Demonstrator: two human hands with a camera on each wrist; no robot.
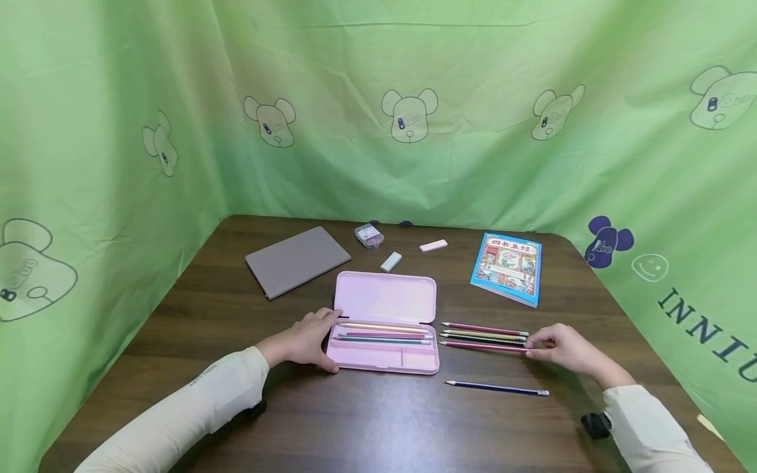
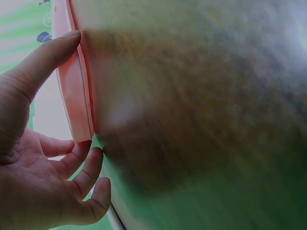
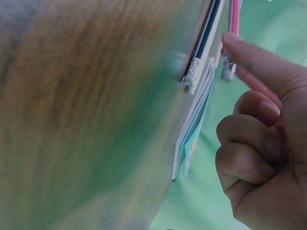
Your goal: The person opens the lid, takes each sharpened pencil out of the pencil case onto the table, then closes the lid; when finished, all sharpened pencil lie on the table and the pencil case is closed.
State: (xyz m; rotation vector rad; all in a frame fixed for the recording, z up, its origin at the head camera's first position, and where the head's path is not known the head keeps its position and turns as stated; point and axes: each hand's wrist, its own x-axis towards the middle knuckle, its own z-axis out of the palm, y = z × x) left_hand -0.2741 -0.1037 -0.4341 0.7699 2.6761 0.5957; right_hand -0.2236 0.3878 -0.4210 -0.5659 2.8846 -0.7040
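Observation:
An open pink pencil case [image 1: 386,295] lies mid-table, with three pencils [image 1: 384,333] in its long compartment. My left hand [image 1: 305,338] holds the left end of the case, thumb at the front corner and fingers toward the hinge. The left wrist view shows the thumb against the case edge [image 2: 72,91]. My right hand [image 1: 564,353] pinches a red pencil [image 1: 485,346] near its eraser end, the other fingers curled in the right wrist view. Beside it lie several pencils [image 1: 485,336] in a row, tips toward the case. A dark blue pencil [image 1: 497,387] lies apart, nearer the front.
A grey closed notebook [image 1: 298,261] lies at the back left. Behind the case are a small clear box [image 1: 369,235], a white eraser [image 1: 391,261] and a pink eraser [image 1: 434,246]. A blue-covered book [image 1: 507,268] lies at the back right. Green curtains surround the table [image 1: 195,315].

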